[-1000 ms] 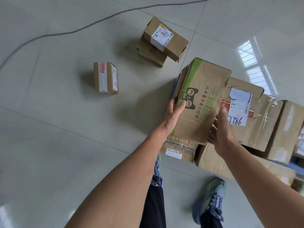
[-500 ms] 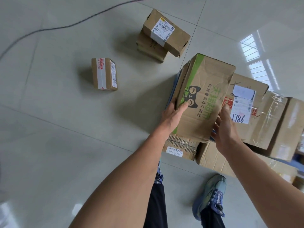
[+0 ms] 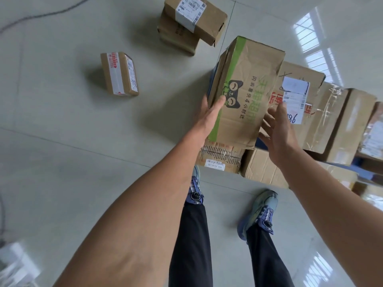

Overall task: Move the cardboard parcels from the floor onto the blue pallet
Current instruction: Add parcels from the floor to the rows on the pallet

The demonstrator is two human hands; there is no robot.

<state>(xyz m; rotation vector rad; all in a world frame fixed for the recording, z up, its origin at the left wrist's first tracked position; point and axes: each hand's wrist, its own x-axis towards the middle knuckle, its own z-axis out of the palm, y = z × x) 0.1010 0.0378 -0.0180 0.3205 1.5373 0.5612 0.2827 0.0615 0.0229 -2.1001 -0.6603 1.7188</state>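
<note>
A tall cardboard parcel with green print and a cat logo [image 3: 246, 92] stands on top of other parcels stacked on the blue pallet [image 3: 361, 168], of which only slivers show. My left hand [image 3: 209, 114] lies flat with straight fingers against the parcel's left side. My right hand [image 3: 275, 129] hovers just off its right side, fingers spread, holding nothing. On the floor lie a small parcel with a red-and-white label [image 3: 120, 74] and a pile of two parcels [image 3: 190, 23] further back.
Several taped parcels [image 3: 323, 119] fill the pallet to the right. Two low boxes [image 3: 259, 166] sit under the green-printed parcel by my shoes [image 3: 259, 214]. A dark cable [image 3: 41, 16] crosses the tiled floor at the far left.
My right hand has come off the green-printed parcel's right side and opened. The left hand stays flat against its left side. The camera has dipped, showing my legs.
</note>
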